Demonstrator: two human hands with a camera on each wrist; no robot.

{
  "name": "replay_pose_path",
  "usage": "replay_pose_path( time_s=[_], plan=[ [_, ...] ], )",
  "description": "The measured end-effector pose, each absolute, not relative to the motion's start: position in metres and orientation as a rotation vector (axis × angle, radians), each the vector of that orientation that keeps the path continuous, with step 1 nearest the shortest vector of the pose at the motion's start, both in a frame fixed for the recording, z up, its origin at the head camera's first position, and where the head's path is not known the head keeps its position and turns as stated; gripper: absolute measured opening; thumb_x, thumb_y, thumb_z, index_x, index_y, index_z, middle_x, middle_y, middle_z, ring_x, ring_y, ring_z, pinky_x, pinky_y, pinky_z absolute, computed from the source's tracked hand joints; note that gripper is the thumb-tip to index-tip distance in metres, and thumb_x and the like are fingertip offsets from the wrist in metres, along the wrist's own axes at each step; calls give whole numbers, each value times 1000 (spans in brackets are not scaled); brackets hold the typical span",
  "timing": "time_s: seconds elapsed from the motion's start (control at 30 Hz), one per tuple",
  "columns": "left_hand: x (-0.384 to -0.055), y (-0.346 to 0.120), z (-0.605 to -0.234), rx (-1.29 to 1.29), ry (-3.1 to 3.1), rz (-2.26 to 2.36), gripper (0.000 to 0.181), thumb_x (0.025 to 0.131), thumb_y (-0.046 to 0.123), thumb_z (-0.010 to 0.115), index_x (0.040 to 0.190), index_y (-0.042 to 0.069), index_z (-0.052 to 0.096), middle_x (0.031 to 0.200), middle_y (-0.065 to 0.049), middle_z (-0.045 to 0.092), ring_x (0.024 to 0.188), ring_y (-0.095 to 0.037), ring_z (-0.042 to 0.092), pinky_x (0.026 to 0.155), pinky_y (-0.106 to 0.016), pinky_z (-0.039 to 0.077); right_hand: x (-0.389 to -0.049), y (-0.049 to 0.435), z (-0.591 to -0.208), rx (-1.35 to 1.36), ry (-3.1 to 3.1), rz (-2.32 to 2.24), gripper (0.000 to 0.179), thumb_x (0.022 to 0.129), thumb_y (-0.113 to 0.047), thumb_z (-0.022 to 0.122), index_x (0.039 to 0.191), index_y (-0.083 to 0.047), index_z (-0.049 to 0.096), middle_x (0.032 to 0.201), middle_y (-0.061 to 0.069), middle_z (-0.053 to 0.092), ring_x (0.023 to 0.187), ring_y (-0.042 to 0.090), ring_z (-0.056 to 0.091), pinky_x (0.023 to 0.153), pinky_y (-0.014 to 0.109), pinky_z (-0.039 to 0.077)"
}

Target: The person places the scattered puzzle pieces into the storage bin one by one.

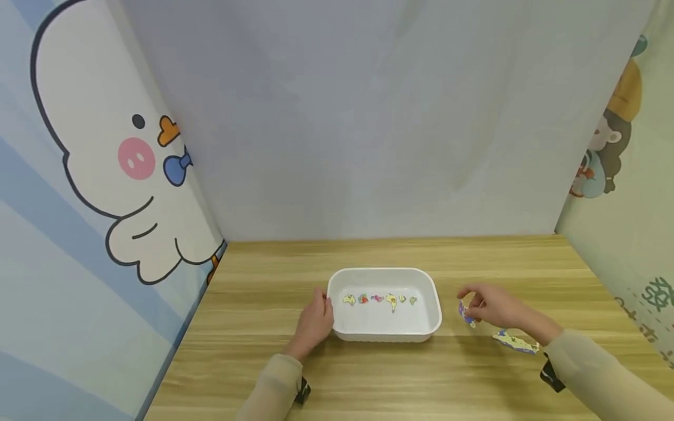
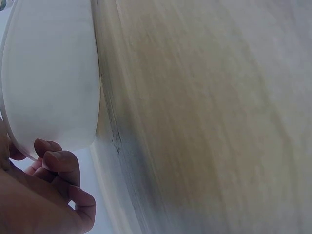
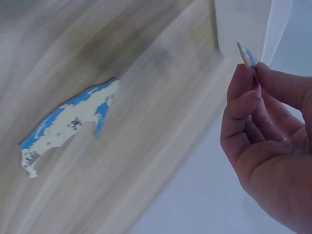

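A white plastic bin (image 1: 387,337) stands mid-table, with several small colored puzzle pieces (image 1: 391,301) in a row on its floor. At its left end my left hand (image 1: 316,320) grips the rim, its curled fingers against the outer wall in the left wrist view. Right of the bin, my right hand (image 1: 493,305) pinches a small flat puzzle piece (image 3: 249,57) in blue and cream between thumb and index finger, above the table. A longer blue-and-cream puzzle piece (image 1: 516,342) lies on the wood, below the right wrist in the head view.
The wood-grain table (image 1: 274,263) runs back to a plain grey curtain (image 1: 358,146). A wall with a cartoon duck (image 1: 105,128) stands on the left, and another printed wall (image 1: 626,234) on the right. Dark wrist straps show at both cuffs.
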State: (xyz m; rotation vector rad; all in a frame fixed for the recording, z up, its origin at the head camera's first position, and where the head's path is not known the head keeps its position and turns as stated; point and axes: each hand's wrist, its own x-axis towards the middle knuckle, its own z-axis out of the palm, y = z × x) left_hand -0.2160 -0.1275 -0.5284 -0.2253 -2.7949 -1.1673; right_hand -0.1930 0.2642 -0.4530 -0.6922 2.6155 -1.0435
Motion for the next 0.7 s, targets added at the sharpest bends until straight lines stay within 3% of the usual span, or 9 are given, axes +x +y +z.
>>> replay_pose_path(
  time_s=[0.7],
  plan=[
    [-215, -127, -526, -202, -2804, -1155, 13, 99, 11, 42, 106, 2, 48, 78, -10, 56, 66, -24, 53, 59, -40, 44, -213, 229, -431, -492, 2725, -1079, 24, 87, -3, 65, 107, 5, 56, 80, 6, 63, 67, 20, 63, 59, 34, 50]
  ],
)
